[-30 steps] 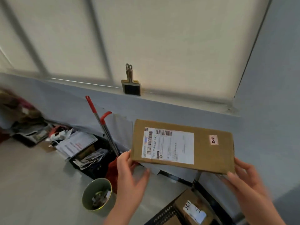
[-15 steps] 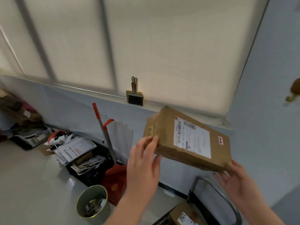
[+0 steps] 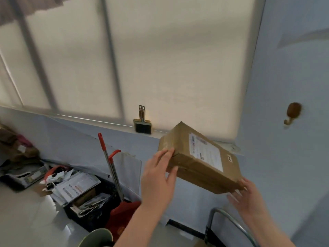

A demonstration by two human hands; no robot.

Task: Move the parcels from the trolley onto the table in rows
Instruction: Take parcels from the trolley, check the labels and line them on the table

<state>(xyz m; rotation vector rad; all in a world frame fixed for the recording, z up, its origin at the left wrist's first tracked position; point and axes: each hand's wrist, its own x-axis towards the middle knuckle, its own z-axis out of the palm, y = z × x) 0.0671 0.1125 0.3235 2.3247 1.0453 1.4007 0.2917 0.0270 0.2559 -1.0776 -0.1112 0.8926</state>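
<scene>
- Up in front of the window sill (image 3: 80,118), the cardboard parcel (image 3: 178,145) hangs tilted between my hands, above the trolley handle (image 3: 229,219).
- Its white shipping label (image 3: 204,152) and small sticker (image 3: 229,158) are too blurred to read.
- Left hand (image 3: 159,179) presses straight fingers against its left end; right hand (image 3: 248,195) props the lower corner, fingers spread.
</scene>
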